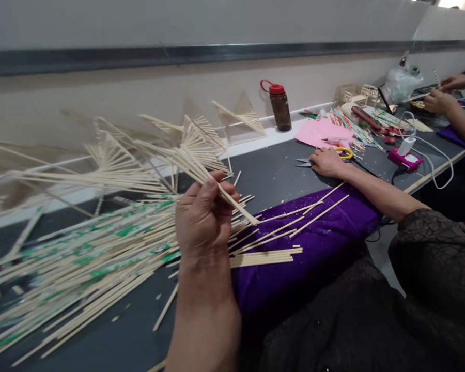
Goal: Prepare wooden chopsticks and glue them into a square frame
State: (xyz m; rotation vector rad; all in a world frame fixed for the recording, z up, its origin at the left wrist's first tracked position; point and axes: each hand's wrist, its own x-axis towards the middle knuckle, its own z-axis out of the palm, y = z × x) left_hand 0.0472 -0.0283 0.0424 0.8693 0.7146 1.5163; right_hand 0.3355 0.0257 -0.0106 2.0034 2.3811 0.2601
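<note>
My left hand (206, 214) is closed, thumb on top, around several thin wooden sticks (238, 202) that slant from upper left to lower right. Behind them stands a fan-shaped stick frame (194, 142); whether it touches the held sticks I cannot tell. Farther right, my right hand (327, 163) lies over a pair of scissors (344, 152) on the table, fingers curled on them. Their blades point left and the yellow handle shows beyond the hand. Loose sticks (267, 257) lie on a purple cloth (333, 217) between my hands.
Many sticks, some in green-printed wrappers (96, 245), cover the table's left. More stick frames (108, 160) line the wall. A brown bottle (281, 108), pink sheet (321, 132) and magenta power block (405, 159) with white cable stand farther back. A co-worker's hands (444, 98) are far right.
</note>
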